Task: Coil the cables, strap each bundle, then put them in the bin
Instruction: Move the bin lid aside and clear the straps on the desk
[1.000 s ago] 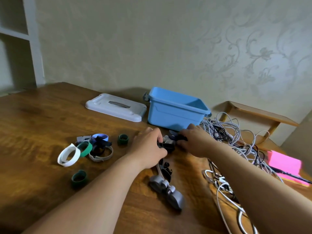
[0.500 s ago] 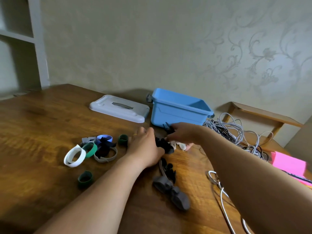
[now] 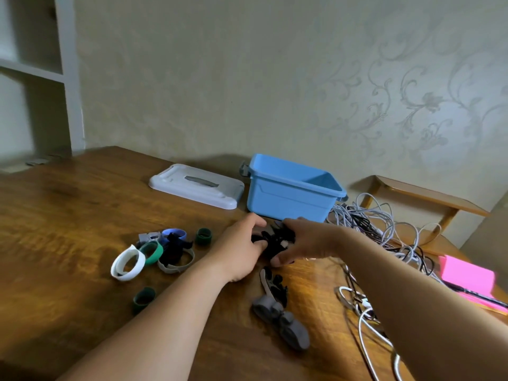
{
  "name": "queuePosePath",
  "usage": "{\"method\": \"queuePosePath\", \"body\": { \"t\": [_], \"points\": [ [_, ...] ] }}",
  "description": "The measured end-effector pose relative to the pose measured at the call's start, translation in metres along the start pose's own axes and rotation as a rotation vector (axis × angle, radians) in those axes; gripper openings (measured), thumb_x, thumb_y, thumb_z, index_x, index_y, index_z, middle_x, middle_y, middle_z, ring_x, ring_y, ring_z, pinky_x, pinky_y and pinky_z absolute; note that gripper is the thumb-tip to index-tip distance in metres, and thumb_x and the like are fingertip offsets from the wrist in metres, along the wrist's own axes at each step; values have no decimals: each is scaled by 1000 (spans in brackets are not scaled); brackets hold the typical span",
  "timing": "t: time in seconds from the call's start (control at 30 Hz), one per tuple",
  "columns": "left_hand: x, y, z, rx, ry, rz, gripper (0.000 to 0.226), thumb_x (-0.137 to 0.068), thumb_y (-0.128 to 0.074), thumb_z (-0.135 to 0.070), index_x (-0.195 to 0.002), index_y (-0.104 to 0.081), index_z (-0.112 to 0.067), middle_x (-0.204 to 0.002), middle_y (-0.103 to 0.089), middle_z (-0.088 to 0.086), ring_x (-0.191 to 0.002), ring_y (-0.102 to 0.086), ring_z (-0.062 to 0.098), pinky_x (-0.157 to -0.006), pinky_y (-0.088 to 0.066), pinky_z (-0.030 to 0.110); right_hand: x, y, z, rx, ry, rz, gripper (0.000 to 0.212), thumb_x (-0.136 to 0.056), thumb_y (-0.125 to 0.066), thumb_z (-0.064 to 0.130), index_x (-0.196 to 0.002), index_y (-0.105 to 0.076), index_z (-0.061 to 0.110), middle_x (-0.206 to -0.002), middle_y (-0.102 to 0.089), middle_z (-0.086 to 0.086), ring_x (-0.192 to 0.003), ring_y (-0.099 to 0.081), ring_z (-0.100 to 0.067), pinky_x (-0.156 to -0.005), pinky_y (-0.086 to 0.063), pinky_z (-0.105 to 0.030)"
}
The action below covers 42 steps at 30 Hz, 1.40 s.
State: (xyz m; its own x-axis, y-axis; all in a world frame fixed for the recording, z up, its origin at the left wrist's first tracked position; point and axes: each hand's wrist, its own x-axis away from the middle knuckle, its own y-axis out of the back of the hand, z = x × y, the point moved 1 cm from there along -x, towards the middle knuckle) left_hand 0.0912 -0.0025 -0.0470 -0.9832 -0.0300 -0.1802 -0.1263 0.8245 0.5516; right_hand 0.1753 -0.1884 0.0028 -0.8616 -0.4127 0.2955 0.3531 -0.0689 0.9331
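A small black cable bundle [image 3: 275, 240] lies on the wooden table just in front of the open blue bin [image 3: 291, 196]. My left hand [image 3: 239, 248] grips its left side and my right hand [image 3: 305, 243] holds its right side with curled fingers. A tangled heap of white and black cables [image 3: 384, 232] spreads right of the bin and down the table's right side. Loose straps lie left of my hands: a white loop [image 3: 127, 264], a green loop [image 3: 151, 251], a dark strap [image 3: 174, 247] and dark green rolls [image 3: 203, 236]. A grey strapped bundle [image 3: 280, 317] rests nearer to me.
The bin's white lid [image 3: 196, 188] lies flat to the left of the bin. A pink notepad [image 3: 466, 276] sits at the right table edge. A wooden chair back [image 3: 428, 193] stands behind the cables. White shelving [image 3: 35, 78] rises at far left.
Both hands have closed in on the black bundle in front of the bin, the right hand shifting left toward the left hand. The view has tilted slightly.
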Motion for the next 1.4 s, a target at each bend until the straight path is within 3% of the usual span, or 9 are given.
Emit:
{"method": "queuePosePath", "body": {
  "t": [0.17,0.5,0.63,0.73,0.87,1.0,1.13,1.27,1.4],
  "points": [
    [2,-6,0,-10,-11,-24,38,-109,-58,-20,-143,-53,-37,-152,-55,-10,-138,-54,10,-113,-49,35,17,-8,-13,-167,-64,-72,70,-69,-91,64,-120,-54,33,-113,-64,3,-97,-66,-16,-72,-55,-30],
    [-42,16,-52,88,-106,-298,38,-107,-50,-9,-142,-52,-23,-147,-51,-3,-127,-56,13,-107,-50,34,20,-12,-22,-185,76,-103,80,-80,-81,67,-150,-42,62,-142,-51,16,-134,-51,-14,-108,-43,-34],
    [-97,37,-76,-86,-171,-290,34,-103,-51,-10,-137,-53,-14,-144,-49,6,-123,-56,26,-100,-46,32,16,-3,-16,-204,23,-57,68,-86,-59,84,-145,-50,52,-134,-56,9,-117,-65,-20,-80,-57,-31],
    [-126,41,-83,-224,-190,-249,38,-103,-50,-11,-141,-51,-14,-148,-47,6,-130,-53,29,-107,-47,40,6,-6,-13,-409,-49,-154,49,-97,-60,68,-131,-58,32,-112,-67,0,-85,-69,-19,-56,-57,-29],
    [-143,34,-84,-571,-184,-60,46,-105,-44,-18,-151,-49,-24,-158,-46,1,-143,-45,28,-117,-34,46,-17,-10,-15,-374,-163,-360,38,-96,-67,54,-103,-61,18,-100,-72,-10,-91,-70,-28,-84,-61,-44],
    [-146,25,-70,-666,-126,80,36,-109,-29,-35,-118,-62,-23,-126,-63,-2,-122,-52,29,-112,-28,53,-23,-7,-9,-243,-238,-312,37,-98,-67,52,-105,-63,16,-101,-70,-9,-89,-69,-27,-83,-63,-44],
    [-142,26,-63,-698,-178,78,47,-108,-30,-66,-80,-47,-32,-84,-49,-15,-101,-49,25,-113,-33,53,-27,-5,-4,-250,-281,-227,39,-95,-68,55,-110,-61,20,-99,-71,-7,-82,-74,-25,-72,-67,-40],
    [-140,34,-68,-665,-174,151,50,-109,-29,-67,-80,-46,-30,-83,-46,-14,-100,-52,26,-115,-32,57,-28,0,5,-146,-231,-212,31,-89,-73,41,-108,-62,20,-100,-72,-6,-88,-70,-23,-80,-63,-40],
    [-138,35,-68,-677,-179,179,49,-110,-28,-64,-81,-47,-29,-85,-46,-10,-100,-51,29,-114,-32,59,-1,1,2,-179,-185,-293,31,-84,-76,35,-103,-55,21,-97,-67,-4,-78,-63,-19,-65,-52,-36]
  ]
}}
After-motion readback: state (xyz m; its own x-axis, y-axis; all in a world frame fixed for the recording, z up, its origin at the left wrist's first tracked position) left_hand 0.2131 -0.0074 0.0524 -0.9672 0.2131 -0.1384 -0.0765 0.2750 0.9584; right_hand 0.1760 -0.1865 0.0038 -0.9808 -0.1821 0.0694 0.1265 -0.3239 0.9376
